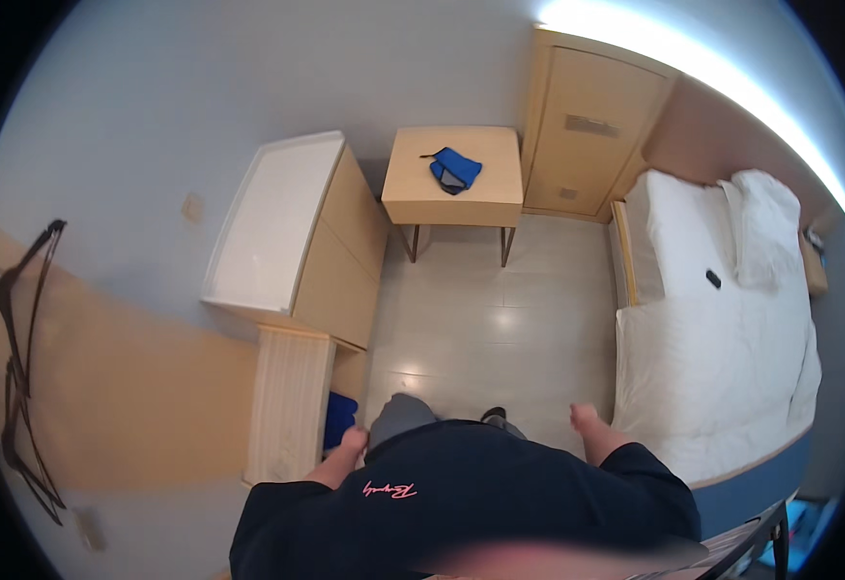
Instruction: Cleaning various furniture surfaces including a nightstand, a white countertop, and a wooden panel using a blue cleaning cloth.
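My left hand (pixel 355 440) hangs low at my side, close to the open front of a low wooden bench cabinet (pixel 287 401). Inside that cabinet a dark blue item (pixel 341 418) is partly in view, just beside the hand; whether they touch I cannot tell. The left fingers are too small to make out. Out to my right, my right hand (pixel 585 418) is held away from the body near the bed, its fingers curled in with nothing visible in them. On a small wooden table (pixel 451 211) ahead lies a blue and grey folded cloth item (pixel 457 169) with a dark strap.
A tall white-topped cabinet (pixel 272 213) stands at the left, past the bench. Along the right is a bed with white bedding (pixel 712 377), a black remote-like object (pixel 713 278) on it. Dark hangers (pixel 24 367) hang on the left wall. Grey tiled floor (pixel 490 319) lies between.
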